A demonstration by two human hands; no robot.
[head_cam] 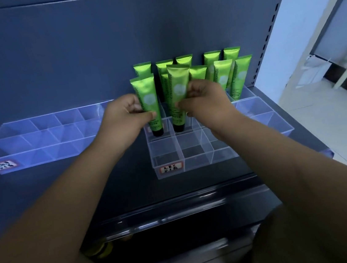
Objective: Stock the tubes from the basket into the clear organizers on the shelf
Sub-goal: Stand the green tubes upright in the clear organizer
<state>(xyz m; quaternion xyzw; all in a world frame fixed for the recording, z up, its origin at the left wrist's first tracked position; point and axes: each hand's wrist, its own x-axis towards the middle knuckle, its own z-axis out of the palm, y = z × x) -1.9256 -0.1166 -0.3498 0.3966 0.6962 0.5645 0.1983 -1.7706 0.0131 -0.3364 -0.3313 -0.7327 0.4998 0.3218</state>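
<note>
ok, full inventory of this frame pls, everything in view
tubes: about eleven, green with black caps, upright in rear cells, centre-right
clear organizers: three, transparent, side by side on the shelf
labels: two, white with red border, on the fronts of the left and centre organizers
shelf: one, dark blue-grey, under the organizers
yellow-green item: one, below the shelf edge, too dark to identify
left hand: fingers grip the front-left tube
right hand: fingers pinch the neighbouring tube

Retail shop aisle. Dark grey metal gondola shelf (31,181) on a slotted steel upright (274,29). Clear acrylic divided organizers (196,159) carry red-bordered handwritten labels (171,168), and identical green plastic tubes (222,74) stand in rows like stock.
</note>
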